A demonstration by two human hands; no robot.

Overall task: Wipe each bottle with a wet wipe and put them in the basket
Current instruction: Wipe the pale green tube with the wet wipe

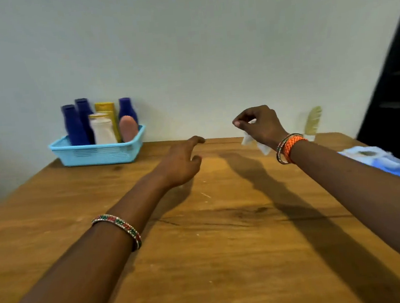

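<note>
Wooden desk [202, 247]: basket [97, 154] holds six bottles; your right hand [259, 126] pinches the wipe [247, 140], left hand [183, 162] open, empty. Reach for the yellow bottle [312, 122] next.

- We see the wooden table [226, 245] bare across its near and middle stretch, so a hand could pass there freely.
- At the far left corner the light blue basket [97, 153] stands against the wall [184, 44], packed with upright bottles [76, 126] that rise above its rim and block any way through it.
- Between the basket and our left hand [180, 164] the tabletop is open.
- Our right hand [259, 124], raised with a white wipe [250, 140] pinched in it, crowds the far right.
- Behind it a yellowish bottle [312, 123] stands near the wall.
- A blue-and-white pack [388, 161] takes up the right edge.
</note>
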